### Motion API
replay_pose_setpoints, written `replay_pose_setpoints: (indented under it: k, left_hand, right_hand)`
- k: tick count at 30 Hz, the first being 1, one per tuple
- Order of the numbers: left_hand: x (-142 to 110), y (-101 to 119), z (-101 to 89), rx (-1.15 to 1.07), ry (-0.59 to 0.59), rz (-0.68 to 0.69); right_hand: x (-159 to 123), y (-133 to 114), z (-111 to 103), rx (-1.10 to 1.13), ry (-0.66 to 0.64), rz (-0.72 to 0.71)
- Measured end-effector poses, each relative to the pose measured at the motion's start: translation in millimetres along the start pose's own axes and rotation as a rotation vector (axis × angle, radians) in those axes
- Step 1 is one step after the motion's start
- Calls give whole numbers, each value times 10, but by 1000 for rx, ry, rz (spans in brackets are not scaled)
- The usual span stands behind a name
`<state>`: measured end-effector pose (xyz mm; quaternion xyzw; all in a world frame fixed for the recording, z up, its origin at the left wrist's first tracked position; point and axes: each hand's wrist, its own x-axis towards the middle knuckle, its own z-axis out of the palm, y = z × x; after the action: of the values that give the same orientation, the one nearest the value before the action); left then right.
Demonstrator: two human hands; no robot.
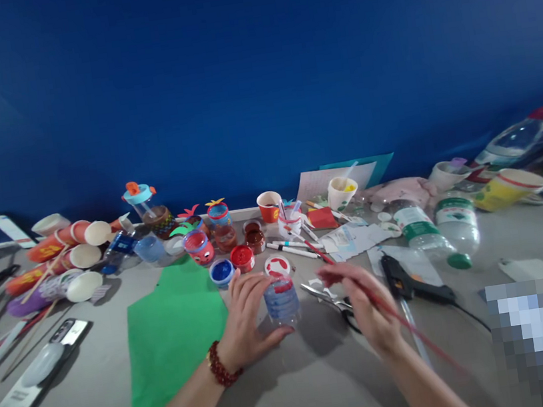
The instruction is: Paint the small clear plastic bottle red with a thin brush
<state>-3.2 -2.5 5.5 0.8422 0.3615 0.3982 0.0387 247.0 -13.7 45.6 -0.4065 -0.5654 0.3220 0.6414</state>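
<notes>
Loosely, left hand (247, 318) rounds cup (282, 304) (right (371, 307) grips brush (394, 311)).

Deep blue wall (255, 84) behind a grey table (317, 385) with soft shadows across its top.

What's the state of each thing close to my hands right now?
Clear plastic cup: red paint near its top
Left hand: curled against the cup
Right hand: closed on the stick
Thin red stick: held slanting
Blue paint jar: open
Red paint jar: open
White lid: off, red-smeared
Scissors: lying down
Green paper: spread flat
</notes>
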Motion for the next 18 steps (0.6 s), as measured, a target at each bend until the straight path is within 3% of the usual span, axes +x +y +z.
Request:
replay_pose_setpoints:
  k: [4, 7, 12, 18]
  left_hand:
    - [3, -6, 14, 20, -19, 13]
    - [-2, -3, 36, 34, -5, 14]
    - [-40, -7, 83, 66, 3, 7]
    - [-67, -17, 80, 75, -21, 11]
  right_hand:
    - [-2, 55, -20, -302, -384, -258]
    - [-1, 78, -17, -409, -553, -382]
    - [-25, 99, 14, -602, -631, -484]
    - [-56, 129, 43, -640, -654, -525]
